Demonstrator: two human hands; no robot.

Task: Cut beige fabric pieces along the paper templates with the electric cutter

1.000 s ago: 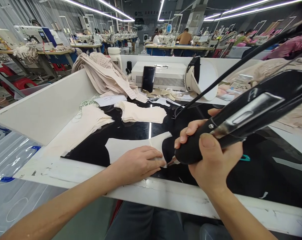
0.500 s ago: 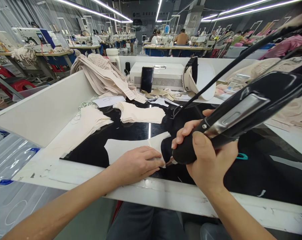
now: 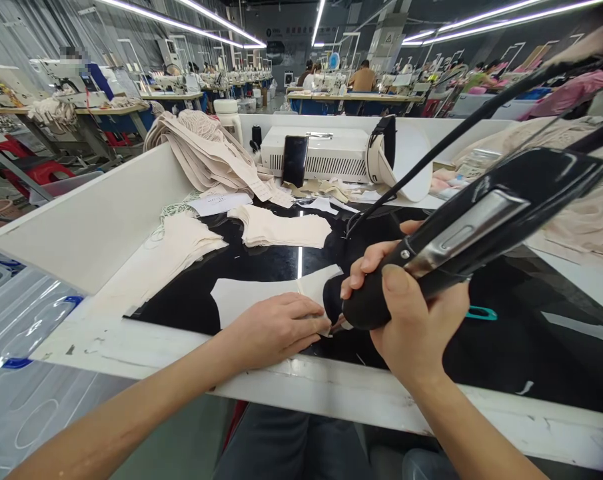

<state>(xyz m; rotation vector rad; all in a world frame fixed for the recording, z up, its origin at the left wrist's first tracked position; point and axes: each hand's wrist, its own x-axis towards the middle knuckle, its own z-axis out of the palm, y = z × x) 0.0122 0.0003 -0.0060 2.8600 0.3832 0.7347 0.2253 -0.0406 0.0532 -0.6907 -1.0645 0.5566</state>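
One cream fabric piece (image 3: 261, 293) is being pinned flat on the black worktop (image 3: 506, 347) near the table's front edge (image 3: 331, 393), apparently so that it is not shifting under the tool, with the left hand (image 3: 276, 327) pressing down on its right end, fingers together and extended. The black corded hand tool (image 3: 461, 233) is being gripped by the right hand (image 3: 411, 320), fingers wrapped around its handle and thumb on top, its nose angled down at the fabric's corner. The working tip is being hidden behind the fingers, and the tool's rear is being cut off at the picture's right edge, while a stack of cut pieces (image 3: 281, 227) is lying further back.
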